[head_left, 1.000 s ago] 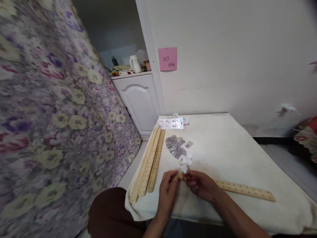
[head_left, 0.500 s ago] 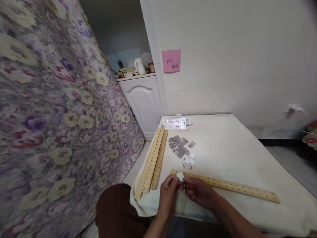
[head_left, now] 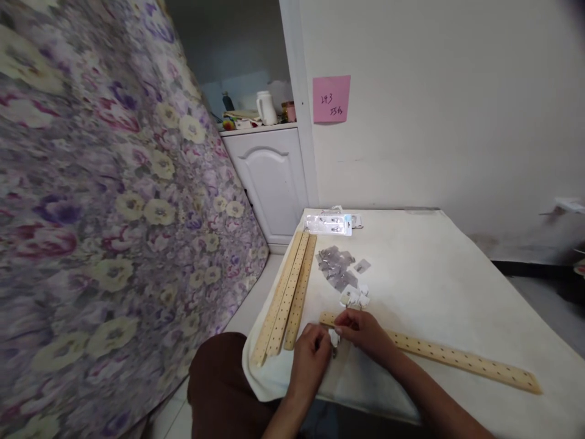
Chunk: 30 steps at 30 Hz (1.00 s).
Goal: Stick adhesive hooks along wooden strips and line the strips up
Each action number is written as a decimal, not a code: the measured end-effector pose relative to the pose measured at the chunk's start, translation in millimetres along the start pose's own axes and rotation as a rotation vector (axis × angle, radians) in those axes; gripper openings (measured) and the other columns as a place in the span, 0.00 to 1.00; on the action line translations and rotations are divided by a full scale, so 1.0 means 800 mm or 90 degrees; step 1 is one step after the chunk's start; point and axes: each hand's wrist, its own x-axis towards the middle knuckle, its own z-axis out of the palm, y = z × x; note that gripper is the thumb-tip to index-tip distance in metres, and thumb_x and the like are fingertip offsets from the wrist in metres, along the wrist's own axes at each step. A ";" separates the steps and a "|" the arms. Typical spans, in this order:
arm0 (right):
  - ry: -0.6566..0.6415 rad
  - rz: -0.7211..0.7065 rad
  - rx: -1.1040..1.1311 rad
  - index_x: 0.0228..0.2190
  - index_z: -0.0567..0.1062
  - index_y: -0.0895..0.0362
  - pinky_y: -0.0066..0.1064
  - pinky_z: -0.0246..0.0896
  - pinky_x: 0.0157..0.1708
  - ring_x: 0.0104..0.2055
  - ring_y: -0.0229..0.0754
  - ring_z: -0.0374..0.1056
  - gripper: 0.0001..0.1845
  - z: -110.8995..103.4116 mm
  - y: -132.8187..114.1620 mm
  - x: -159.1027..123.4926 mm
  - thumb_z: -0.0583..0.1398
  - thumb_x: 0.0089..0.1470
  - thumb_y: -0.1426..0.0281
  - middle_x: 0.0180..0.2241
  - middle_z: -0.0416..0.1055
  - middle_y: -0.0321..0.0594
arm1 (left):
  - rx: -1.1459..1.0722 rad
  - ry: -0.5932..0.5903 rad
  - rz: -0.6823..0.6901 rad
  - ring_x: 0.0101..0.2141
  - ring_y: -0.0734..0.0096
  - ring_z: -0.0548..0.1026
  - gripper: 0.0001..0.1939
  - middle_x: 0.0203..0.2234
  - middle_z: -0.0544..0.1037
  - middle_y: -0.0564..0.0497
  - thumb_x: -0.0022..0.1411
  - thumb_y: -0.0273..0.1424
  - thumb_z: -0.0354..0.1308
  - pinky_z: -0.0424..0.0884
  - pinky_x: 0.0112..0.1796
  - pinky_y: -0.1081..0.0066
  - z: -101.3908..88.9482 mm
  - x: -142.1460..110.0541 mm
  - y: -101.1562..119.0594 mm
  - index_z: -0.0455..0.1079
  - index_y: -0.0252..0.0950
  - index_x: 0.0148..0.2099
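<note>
Between my two hands is a small white adhesive hook [head_left: 334, 337], its metal part hanging downward. The fingers of my left hand [head_left: 312, 353] are curled closed at its left edge. My right hand [head_left: 363, 334] has thumb and fingertips pinched at its upper right edge. Under my right hand runs a perforated wooden strip [head_left: 461, 358], lying across the near side of the table. Just beyond the hands are several white hooks [head_left: 354, 297] in a small group. Behind them lies a pile of grey translucent squares [head_left: 337, 267], with a single grey square [head_left: 362, 266] to its right.
More perforated wooden strips [head_left: 287, 297] lie along the table's left side. A clear hook package [head_left: 326, 224] sits at the back of the cream-covered table [head_left: 429, 274]. A floral curtain [head_left: 137, 213] hangs at left, and a white cabinet [head_left: 269, 183] stands behind.
The white hook has turned so its metal part points down. My right hand has shifted from beside it to its upper edge, wrist raised. The view has tilted slightly.
</note>
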 end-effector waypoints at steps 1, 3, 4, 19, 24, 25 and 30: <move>0.001 -0.007 -0.018 0.28 0.75 0.59 0.25 0.57 0.24 0.25 0.36 0.64 0.07 0.003 0.001 0.003 0.61 0.45 0.69 0.22 0.71 0.35 | 0.013 0.002 0.005 0.27 0.71 0.66 0.11 0.24 0.66 0.55 0.59 0.32 0.50 0.60 0.30 0.72 0.000 0.004 0.000 0.64 0.37 0.24; 0.006 -0.022 -0.053 0.27 0.75 0.59 0.25 0.58 0.26 0.26 0.37 0.65 0.06 0.006 0.002 0.009 0.61 0.45 0.70 0.22 0.72 0.35 | 0.037 0.004 0.011 0.27 0.70 0.67 0.11 0.24 0.67 0.54 0.59 0.32 0.49 0.60 0.30 0.72 0.001 0.012 -0.002 0.64 0.37 0.24; 0.008 -0.027 -0.069 0.27 0.76 0.59 0.25 0.57 0.26 0.26 0.37 0.65 0.05 0.006 0.002 0.013 0.60 0.45 0.70 0.22 0.72 0.35 | 0.047 0.006 0.014 0.27 0.70 0.67 0.11 0.24 0.67 0.54 0.59 0.32 0.49 0.60 0.30 0.72 0.001 0.016 -0.004 0.64 0.37 0.24; 0.072 -0.018 -0.244 0.24 0.74 0.56 0.26 0.54 0.28 0.27 0.38 0.66 0.05 0.017 0.001 0.059 0.57 0.46 0.72 0.23 0.73 0.37 | 0.116 0.074 0.090 0.38 0.64 0.69 0.09 0.35 0.70 0.48 0.62 0.28 0.47 0.66 0.40 0.66 -0.003 -0.010 -0.019 0.66 0.38 0.42; 0.091 -0.025 -0.296 0.24 0.73 0.56 0.26 0.54 0.30 0.29 0.39 0.66 0.06 0.020 0.000 0.057 0.56 0.47 0.73 0.25 0.73 0.38 | 0.120 0.083 0.111 0.40 0.64 0.69 0.10 0.37 0.70 0.47 0.62 0.27 0.48 0.67 0.42 0.66 0.000 -0.014 -0.027 0.66 0.38 0.44; 0.093 -0.026 -0.304 0.25 0.73 0.56 0.26 0.53 0.30 0.30 0.39 0.66 0.06 0.021 0.000 0.057 0.56 0.48 0.73 0.25 0.73 0.38 | 0.122 0.085 0.115 0.40 0.64 0.69 0.10 0.37 0.70 0.47 0.62 0.27 0.48 0.67 0.42 0.66 0.001 -0.014 -0.028 0.66 0.38 0.45; 0.097 -0.015 -0.331 0.27 0.73 0.55 0.26 0.53 0.29 0.29 0.38 0.66 0.05 0.023 0.001 0.057 0.56 0.49 0.73 0.26 0.73 0.37 | 0.132 0.058 0.120 0.43 0.64 0.68 0.14 0.41 0.70 0.46 0.63 0.27 0.47 0.66 0.45 0.64 0.000 -0.012 -0.029 0.65 0.38 0.51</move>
